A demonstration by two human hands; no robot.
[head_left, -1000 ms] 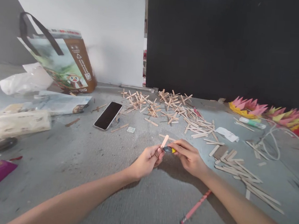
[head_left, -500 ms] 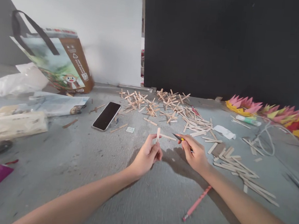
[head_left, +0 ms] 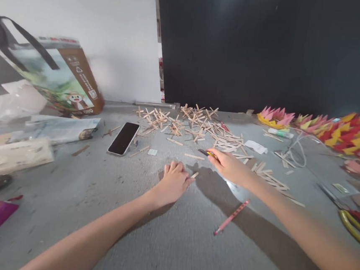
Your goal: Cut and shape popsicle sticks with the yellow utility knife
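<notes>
My left hand (head_left: 173,182) is down on the grey surface, fingers curled over a wooden craft stick; a short end of the stick (head_left: 194,175) sticks out past the fingertips. To the right, my right hand (head_left: 227,166) is closed round a utility knife (head_left: 209,153) with a yellow and black handle, its dark blade pointing left. Just left of the blade lies a loose craft stick (head_left: 193,156). Crossed sticks (head_left: 176,126) are heaped further back, and plain sticks (head_left: 267,176) lie scattered by my right forearm. A pink pencil (head_left: 232,217) rests below that forearm.
A phone (head_left: 123,138) lies left of the sticks. At the left stand a printed bag (head_left: 68,79) and plastic packets (head_left: 17,154). On the right are scissors (head_left: 346,212), a white cable (head_left: 298,149), a glue stick (head_left: 280,133) and folded-paper pieces (head_left: 350,131). A black panel (head_left: 269,54) rises behind.
My left hand has come down, and its stick has gone from upright to low at the surface. My right hand has shifted slightly left with the knife. The view has turned right.
</notes>
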